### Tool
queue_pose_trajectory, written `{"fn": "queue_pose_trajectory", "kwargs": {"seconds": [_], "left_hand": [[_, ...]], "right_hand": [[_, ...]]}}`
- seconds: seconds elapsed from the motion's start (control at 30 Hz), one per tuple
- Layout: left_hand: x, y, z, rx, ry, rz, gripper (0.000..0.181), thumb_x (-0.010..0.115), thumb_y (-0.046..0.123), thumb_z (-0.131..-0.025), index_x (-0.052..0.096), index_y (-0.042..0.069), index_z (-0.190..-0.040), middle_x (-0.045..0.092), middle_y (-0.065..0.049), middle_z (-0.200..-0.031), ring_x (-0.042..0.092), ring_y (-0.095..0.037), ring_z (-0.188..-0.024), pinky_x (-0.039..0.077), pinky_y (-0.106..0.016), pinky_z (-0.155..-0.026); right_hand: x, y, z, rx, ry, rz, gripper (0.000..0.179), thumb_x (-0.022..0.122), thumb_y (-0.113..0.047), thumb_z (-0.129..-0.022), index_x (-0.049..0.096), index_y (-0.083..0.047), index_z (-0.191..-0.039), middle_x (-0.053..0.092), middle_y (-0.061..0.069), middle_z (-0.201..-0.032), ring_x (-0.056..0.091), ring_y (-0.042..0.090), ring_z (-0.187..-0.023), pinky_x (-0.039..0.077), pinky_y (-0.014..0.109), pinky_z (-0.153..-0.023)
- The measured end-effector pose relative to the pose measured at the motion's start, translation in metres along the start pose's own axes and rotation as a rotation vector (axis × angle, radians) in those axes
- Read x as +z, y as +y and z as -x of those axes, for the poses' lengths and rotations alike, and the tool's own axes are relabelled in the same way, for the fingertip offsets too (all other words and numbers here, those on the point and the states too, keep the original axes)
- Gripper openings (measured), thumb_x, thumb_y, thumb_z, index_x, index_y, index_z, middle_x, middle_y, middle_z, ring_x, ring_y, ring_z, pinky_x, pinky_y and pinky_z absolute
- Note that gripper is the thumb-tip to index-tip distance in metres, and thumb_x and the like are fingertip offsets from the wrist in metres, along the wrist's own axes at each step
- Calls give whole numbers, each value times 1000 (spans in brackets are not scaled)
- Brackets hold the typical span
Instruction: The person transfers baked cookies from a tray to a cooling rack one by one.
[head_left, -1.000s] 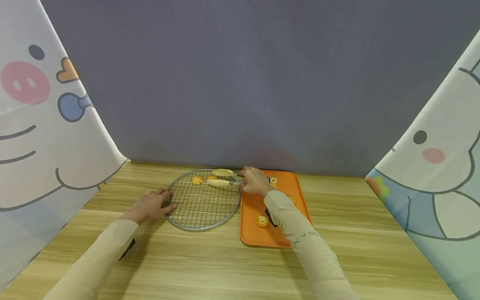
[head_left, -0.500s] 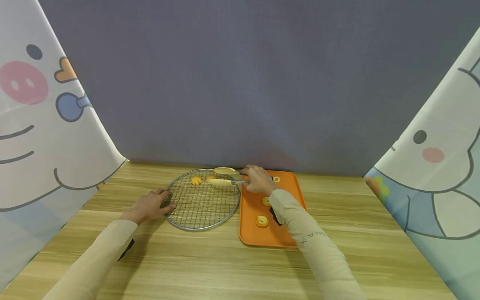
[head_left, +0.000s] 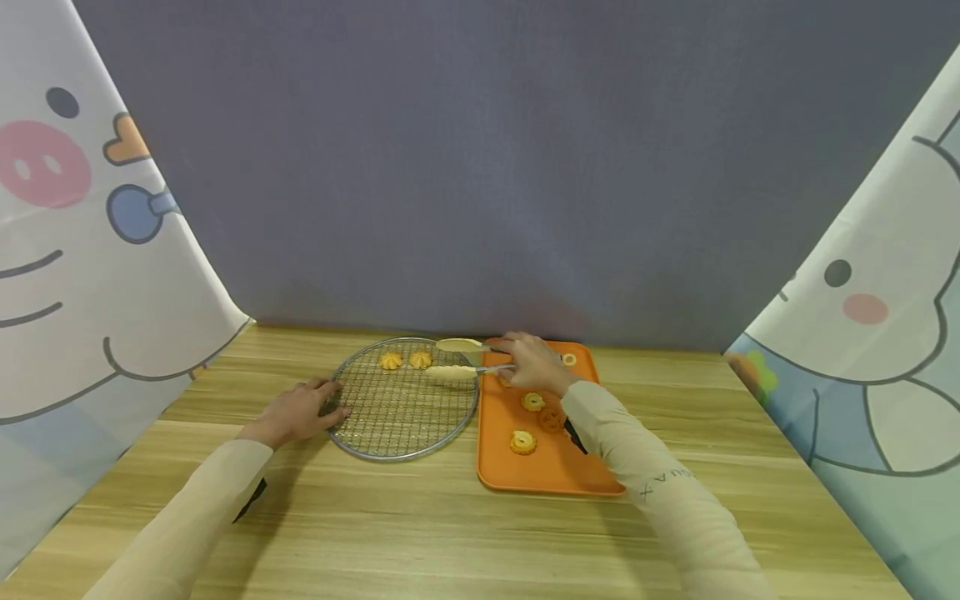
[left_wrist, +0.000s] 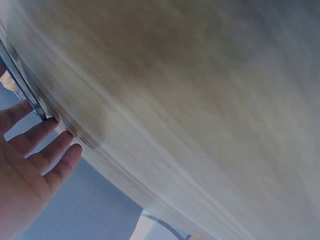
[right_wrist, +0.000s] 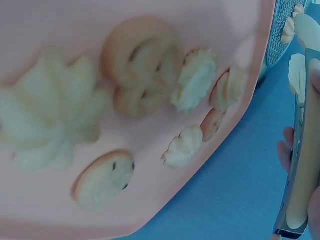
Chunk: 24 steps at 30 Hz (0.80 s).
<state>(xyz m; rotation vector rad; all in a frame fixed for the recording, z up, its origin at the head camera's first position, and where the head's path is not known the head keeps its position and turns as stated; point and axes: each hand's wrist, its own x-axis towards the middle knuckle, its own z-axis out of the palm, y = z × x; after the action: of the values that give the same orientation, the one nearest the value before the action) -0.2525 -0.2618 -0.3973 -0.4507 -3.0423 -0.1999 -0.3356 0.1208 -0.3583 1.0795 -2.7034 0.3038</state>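
My right hand (head_left: 534, 363) grips a pair of tongs (head_left: 452, 372) by the handles, over the left edge of an orange tray (head_left: 498, 471). The tongs' pale tips are spread apart with no cookie between them, above the right side of a round wire rack (head_left: 397, 417). Two golden cookies lie near the rack's far rim, a star-shaped cookie (head_left: 391, 360) and another cookie (head_left: 421, 359) beside it. At the rack's left rim rests my left hand (head_left: 298, 410); in the left wrist view its fairly straight fingers (left_wrist: 52, 152) touch the rim.
Several cookies lie on the tray, among them a round cookie (head_left: 522, 442), a pretzel-shaped cookie (right_wrist: 142, 65) and a chip-dotted cookie (right_wrist: 105, 177). The wooden table (head_left: 375, 533) meets a grey curtain (head_left: 480, 183) behind the rack and tray.
The tongs have drawn right, away from the second cookie, which stays on the rack. My right hand has moved right over the tray. My left hand has kept its place.
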Motion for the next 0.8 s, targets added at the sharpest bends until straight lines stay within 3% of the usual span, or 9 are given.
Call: {"fn": "queue_pose_trajectory", "kwargs": {"seconds": [0.53,0.8], "left_hand": [[1,-2,-1,12,14,-2,59,55,42,-88,48,-1,-128,46,-32,-127,48,-52,-108,43,-62,-81],[1,-2,-1,16,14,2,59,55,42,-88,48,-1,-128,46,-32,-127,48,-53,-108,44,-62,-81]], "right_hand": [[-19,19,39,-18,39,-30,42,69,-22,-81,62,-5,-118,62,10,-113,59,26,-100,51,42,-83],[-26,33,58,-21,85,13,41,71,-20,-78,63,-4,-115,64,12,-110,60,29,-99,50,44,-84]]}}
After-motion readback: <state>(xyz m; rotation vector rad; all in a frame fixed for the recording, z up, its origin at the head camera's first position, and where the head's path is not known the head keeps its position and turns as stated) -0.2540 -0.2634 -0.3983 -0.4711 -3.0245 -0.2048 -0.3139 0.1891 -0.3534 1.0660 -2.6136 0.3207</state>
